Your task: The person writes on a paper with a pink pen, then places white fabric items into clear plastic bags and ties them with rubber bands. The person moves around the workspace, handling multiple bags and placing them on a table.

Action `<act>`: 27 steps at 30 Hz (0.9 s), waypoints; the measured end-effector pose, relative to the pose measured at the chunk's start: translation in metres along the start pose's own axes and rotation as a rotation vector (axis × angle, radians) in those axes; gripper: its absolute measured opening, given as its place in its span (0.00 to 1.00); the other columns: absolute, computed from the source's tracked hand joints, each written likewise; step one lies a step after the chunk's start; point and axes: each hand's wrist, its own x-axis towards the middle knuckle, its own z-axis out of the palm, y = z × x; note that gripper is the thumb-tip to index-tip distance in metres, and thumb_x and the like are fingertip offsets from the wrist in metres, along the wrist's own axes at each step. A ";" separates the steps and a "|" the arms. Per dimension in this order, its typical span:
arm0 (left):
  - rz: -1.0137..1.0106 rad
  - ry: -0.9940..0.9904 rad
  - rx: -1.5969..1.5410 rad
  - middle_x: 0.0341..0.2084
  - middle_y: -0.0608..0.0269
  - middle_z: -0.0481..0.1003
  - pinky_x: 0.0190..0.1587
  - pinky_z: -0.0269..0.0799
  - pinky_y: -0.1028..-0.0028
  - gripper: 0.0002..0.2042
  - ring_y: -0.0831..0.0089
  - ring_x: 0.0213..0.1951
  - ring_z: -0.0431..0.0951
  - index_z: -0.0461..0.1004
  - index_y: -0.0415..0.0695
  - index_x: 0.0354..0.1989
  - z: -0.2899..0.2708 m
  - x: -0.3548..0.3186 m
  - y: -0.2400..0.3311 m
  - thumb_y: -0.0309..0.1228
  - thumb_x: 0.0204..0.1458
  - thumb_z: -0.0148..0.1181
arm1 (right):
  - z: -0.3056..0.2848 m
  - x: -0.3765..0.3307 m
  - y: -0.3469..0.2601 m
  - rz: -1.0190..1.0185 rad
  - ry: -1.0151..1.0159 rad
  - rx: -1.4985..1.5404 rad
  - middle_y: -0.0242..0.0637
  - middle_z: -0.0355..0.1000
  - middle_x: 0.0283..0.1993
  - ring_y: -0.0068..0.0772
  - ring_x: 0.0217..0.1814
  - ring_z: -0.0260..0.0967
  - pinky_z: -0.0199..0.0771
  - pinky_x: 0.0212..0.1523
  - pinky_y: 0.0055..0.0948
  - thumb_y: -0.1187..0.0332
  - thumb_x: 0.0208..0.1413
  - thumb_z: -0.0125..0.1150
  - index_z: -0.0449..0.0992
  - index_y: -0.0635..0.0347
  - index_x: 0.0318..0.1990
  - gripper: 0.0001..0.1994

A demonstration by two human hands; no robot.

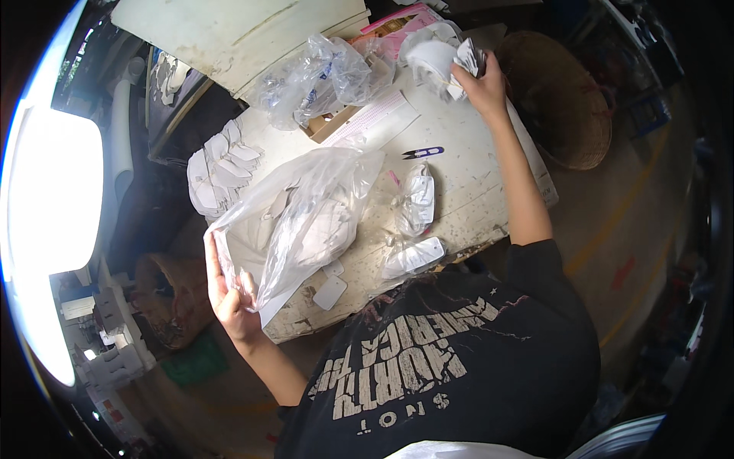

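At the left front of the worktable, my left hand (235, 306) grips the edge of a large clear plastic bag (336, 164). Pale flat pieces (325, 233) lie inside this bag, partly veiled by the film. My right hand (487, 86) reaches to the far right corner, closed round a small bundle of white and grey pieces (465, 63). Beside that bundle sits another clear bag (428, 60) with white contents. Purple-handled thread snips (424, 153) lie mid-table. Nearer me are two small clear packets with white tags (423, 200), and a loose white tag (330, 293) rests by the big bag.
Crumpled clear bags (325, 80) heap over a cardboard box (335, 122) at the back of the white table (466, 183). Stacked white cut pieces (223, 170) fill the left edge. A wicker basket (562, 103) stands right of the table, another basket (167, 302) at left.
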 end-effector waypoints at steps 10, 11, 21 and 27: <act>0.010 -0.005 0.075 0.75 0.46 0.56 0.21 0.62 0.82 0.50 0.83 0.20 0.65 0.38 0.39 0.81 0.004 0.000 -0.006 0.20 0.41 0.45 | 0.113 -0.154 -0.160 -0.709 -0.484 0.340 0.46 0.67 0.60 0.45 0.62 0.68 0.76 0.58 0.44 0.61 0.55 0.72 0.62 0.51 0.69 0.36; 0.029 0.017 0.058 0.74 0.46 0.57 0.21 0.62 0.83 0.50 0.83 0.20 0.66 0.38 0.39 0.81 0.003 0.000 -0.007 0.20 0.41 0.45 | 0.118 -0.171 -0.155 -0.773 -0.714 0.123 0.48 0.67 0.62 0.49 0.65 0.67 0.75 0.61 0.48 0.59 0.54 0.73 0.63 0.50 0.70 0.37; 0.032 0.092 0.090 0.71 0.48 0.62 0.24 0.57 0.83 0.50 0.85 0.22 0.62 0.42 0.38 0.80 -0.013 -0.007 -0.011 0.19 0.39 0.45 | 0.111 -0.110 -0.080 -0.375 -1.403 0.306 0.49 0.75 0.62 0.47 0.58 0.78 0.79 0.57 0.46 0.55 0.68 0.60 0.68 0.52 0.69 0.25; 0.032 0.099 0.096 0.73 0.49 0.60 0.26 0.60 0.85 0.50 0.86 0.25 0.65 0.43 0.37 0.80 -0.013 -0.005 -0.010 0.20 0.39 0.46 | 0.080 0.038 0.002 -0.289 -0.489 -0.784 0.40 0.56 0.79 0.45 0.79 0.55 0.64 0.73 0.54 0.66 0.46 0.80 0.57 0.43 0.77 0.49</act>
